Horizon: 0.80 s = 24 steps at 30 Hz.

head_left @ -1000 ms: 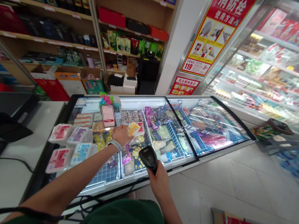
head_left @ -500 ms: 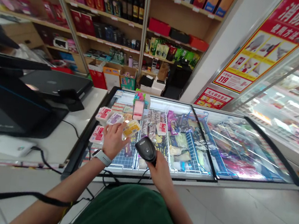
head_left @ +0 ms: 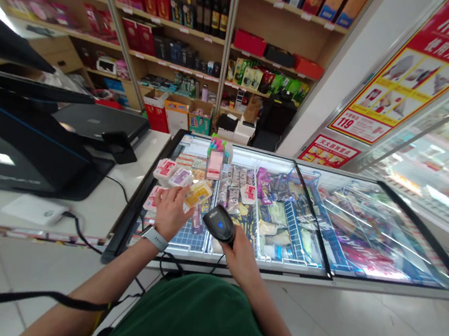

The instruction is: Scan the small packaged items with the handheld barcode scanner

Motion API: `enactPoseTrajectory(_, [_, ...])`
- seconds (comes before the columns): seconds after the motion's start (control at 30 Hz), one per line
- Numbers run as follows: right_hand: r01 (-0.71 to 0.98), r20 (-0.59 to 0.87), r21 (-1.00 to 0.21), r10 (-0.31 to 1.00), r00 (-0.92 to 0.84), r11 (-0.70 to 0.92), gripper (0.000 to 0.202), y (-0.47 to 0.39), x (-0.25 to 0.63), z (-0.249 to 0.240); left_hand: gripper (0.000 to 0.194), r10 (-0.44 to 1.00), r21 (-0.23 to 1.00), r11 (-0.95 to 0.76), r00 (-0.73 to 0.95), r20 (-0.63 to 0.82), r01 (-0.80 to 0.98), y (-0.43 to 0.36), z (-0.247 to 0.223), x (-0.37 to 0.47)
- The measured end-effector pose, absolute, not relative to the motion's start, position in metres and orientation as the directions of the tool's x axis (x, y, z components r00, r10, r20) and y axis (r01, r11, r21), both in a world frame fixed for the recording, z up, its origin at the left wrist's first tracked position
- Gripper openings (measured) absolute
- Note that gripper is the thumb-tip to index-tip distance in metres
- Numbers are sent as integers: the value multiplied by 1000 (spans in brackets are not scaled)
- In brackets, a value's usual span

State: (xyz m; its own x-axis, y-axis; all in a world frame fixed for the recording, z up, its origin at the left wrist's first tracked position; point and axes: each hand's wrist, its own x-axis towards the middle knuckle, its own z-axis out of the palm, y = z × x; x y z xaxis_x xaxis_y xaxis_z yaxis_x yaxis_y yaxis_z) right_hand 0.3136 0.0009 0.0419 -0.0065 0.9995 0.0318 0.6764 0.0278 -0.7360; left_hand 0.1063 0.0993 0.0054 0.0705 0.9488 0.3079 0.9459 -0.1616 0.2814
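The tub (head_left: 199,193) sitting just off the scanner's (head_left: 218,223) nose

It is lying over the freezer's (head_left: 131,219) left half, its long axis slanting, its free end pointing rightward to the far edge. The left hand (head_left: 170,213), nearer, is gripping its left end. The right hand (head_left: 240,257), toward the near edge, is grasping the scanner, which is pointing left and far, at the tub but apart from it.

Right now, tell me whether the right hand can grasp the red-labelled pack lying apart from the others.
Probably not: the right hand holds the scanner, though nothing visible covers the red-labelled pack.
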Motion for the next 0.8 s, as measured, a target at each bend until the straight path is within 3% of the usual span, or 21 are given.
enactPoseTrajectory(0.4, [654,16,-756,1000,23,-3,21,1,321,40,64,964,246,125,-176,199,961,163,-2,83])
enactPoseTrajectory(0.8, [660,11,-750,997,71,-39,19,-2,325,40,56,966,185,176,-206,157,967,201,-14,78])
